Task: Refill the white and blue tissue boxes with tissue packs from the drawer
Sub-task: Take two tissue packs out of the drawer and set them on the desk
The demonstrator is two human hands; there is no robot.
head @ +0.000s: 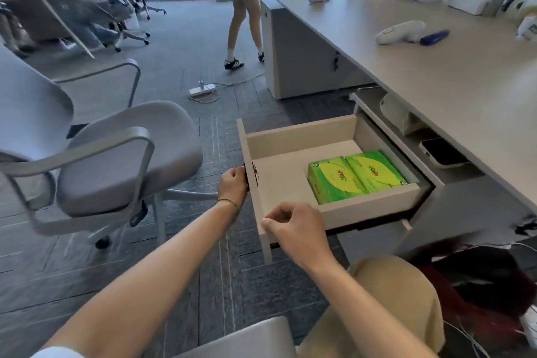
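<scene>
**Drawer open, two tissue packs within reach**

A person seated at a long desk (436, 90) has its one open drawer (290, 136) drawn out beside the knee. The left hand (232, 186) is curled on the outer face of the drawer front at the lock, fingers together; the right hand (293, 227) pinches the front's top edge between thumb and bent fingers. Inside, at the rear right corner, lie two green tissue packs (357, 176), side by side and touching, flat on the drawer floor. They look light and soft, film-wrapped and likely a little slippery, so a grasp across the short sides with thumb opposite fingers should serve better than a pinch on the wrapping. The white and blue tissue boxes cannot be picked out with confidence; pale shapes at the desk's far end are too blurred to name. One grey chair (122, 160) stands to the left.
</scene>
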